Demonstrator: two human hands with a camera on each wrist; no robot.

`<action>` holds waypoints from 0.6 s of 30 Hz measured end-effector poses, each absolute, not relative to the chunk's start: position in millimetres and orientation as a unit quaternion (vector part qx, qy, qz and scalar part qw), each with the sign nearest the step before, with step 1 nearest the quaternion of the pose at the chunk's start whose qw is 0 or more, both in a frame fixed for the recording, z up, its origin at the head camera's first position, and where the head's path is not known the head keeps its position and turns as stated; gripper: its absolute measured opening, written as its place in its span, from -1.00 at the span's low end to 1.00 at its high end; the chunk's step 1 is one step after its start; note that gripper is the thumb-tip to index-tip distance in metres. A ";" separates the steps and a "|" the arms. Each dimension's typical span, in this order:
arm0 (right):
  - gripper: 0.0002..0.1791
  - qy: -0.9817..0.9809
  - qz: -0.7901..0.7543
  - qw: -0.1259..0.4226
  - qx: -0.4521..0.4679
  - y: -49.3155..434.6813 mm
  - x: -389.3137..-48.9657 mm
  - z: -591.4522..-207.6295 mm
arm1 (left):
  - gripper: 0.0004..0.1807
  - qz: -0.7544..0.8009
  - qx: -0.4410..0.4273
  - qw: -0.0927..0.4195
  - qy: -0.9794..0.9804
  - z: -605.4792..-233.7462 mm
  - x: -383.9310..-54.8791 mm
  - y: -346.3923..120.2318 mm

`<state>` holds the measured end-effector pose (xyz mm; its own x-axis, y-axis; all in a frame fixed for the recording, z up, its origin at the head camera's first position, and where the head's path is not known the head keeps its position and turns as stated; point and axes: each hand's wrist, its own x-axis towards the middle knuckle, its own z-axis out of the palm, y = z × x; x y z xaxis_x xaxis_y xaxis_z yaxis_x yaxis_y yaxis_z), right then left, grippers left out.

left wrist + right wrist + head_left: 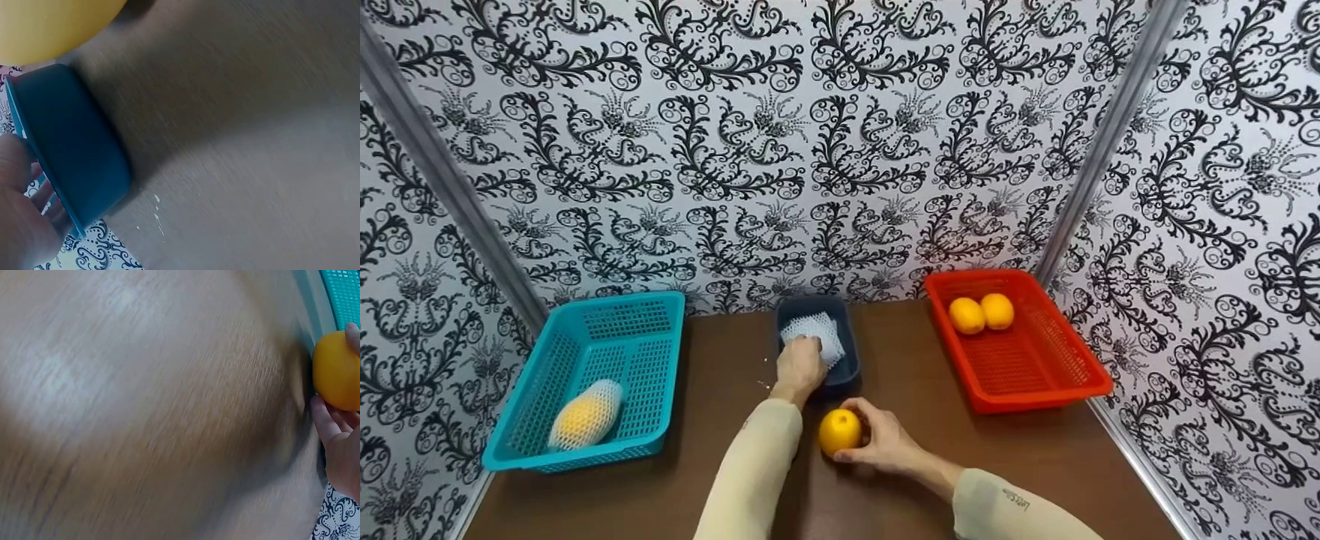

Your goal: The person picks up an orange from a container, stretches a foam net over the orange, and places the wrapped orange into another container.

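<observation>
My right hand (889,442) grips an orange (840,433) low over the brown table, fingers behind it and thumb in front; in the right wrist view, fingertips (320,410) curve under the orange (337,374). My left hand (801,365) reaches into a small dark blue bin (849,356), over white foam netting (821,324). The left wrist view has the bin (79,140) with the left hand's fingers (42,197) behind its rim; I cannot tell whether they pinch the netting. Part of the yellow fruit (50,25) fills that view's upper left corner.
A turquoise basket (652,375) on the left contains a yellow fruit in a white foam net (587,416). On the right, a red basket (997,375) holds two oranges (982,313). Patterned walls (840,150) enclose the table (720,360); small white specks (765,385) lie beside the bin.
</observation>
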<state>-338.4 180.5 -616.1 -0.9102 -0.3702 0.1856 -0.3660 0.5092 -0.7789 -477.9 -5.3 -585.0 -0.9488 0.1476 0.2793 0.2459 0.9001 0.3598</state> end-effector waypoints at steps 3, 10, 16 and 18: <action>-0.20 0.869 -0.448 -0.002 -0.209 180.1 -338.5 -616.8 | -0.95 -0.199 -0.104 0.126 -0.966 -581.5 -477.4 -6.7; -0.15 0.875 -0.434 -0.019 -0.216 178.1 -340.5 -621.4 | -0.89 -0.214 -0.116 0.145 -0.959 -571.3 -471.5 -10.7; -0.11 0.877 -0.430 -0.022 -0.213 178.5 -339.0 -622.7 | -0.82 -0.215 -0.137 0.172 -0.951 -566.7 -467.1 -11.5; -0.10 0.878 -0.429 -0.019 -0.210 178.8 -338.7 -622.8 | -0.81 -0.212 -0.140 0.182 -0.950 -564.7 -465.9 -12.1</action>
<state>-338.7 178.8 -622.8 -0.9110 -0.3528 0.2134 -0.3851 0.5430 -0.7462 -465.9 -12.1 -564.7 -0.8942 0.1889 0.4059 0.3435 0.8709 0.3514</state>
